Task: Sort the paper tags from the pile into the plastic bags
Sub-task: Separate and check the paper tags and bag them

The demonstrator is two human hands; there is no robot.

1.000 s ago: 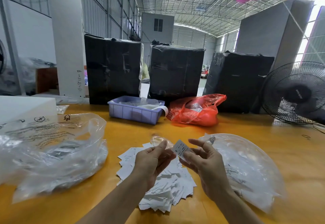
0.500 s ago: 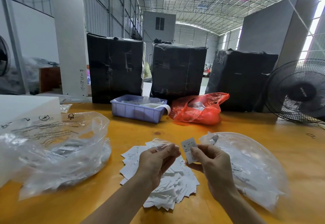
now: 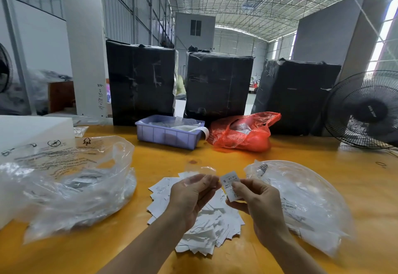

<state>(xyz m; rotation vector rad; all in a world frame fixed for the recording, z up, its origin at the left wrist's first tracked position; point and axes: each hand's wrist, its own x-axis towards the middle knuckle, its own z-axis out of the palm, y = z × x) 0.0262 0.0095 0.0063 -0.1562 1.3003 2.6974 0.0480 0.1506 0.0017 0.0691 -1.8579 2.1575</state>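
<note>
Hands: right [image 3: 257, 206] pinches one paper tag [image 3: 231, 184], left [image 3: 193, 196] pinches one small clear bag [image 3: 201, 171].

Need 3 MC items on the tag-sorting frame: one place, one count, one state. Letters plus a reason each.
1. Where does the purple bin stand?
A. left of the red bag
B. beside the fan
C. on the tag pile

2. How many black-wrapped boxes stand behind the table?
A. two
B. three
C. five

3. What does the right hand hold?
A. nothing
B. the red bag
C. a paper tag

Key: 1 A, the bin sits just left of the red bag. 2 B, three stand in a row. 3 C, its fingers pinch a tag marked S above the tag pile.
</note>
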